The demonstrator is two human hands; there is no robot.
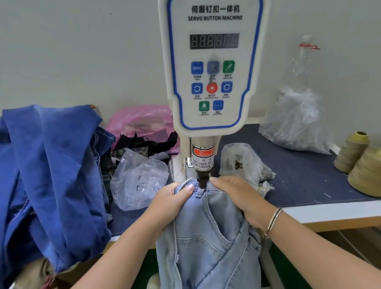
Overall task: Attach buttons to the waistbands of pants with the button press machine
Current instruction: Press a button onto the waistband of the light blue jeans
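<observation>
A white servo button machine (218, 53) stands at the middle of the table, its dark press head (202, 181) pointing down onto the waistband of light blue jeans (210, 244). The jeans hang from the machine's base over the table's front edge. My left hand (171, 202) grips the waistband just left of the press head, thumb on top. My right hand (238, 198) holds the waistband on the other side, fingers curled over the fabric. No button is visible under the head.
A heap of darker blue denim (42, 185) fills the left of the table. Clear plastic bags (138, 178) and a pink bag (139, 121) lie behind it. Another bag of small parts (246, 161) sits right of the machine. Two cones of tan thread (373, 171) stand at the right edge.
</observation>
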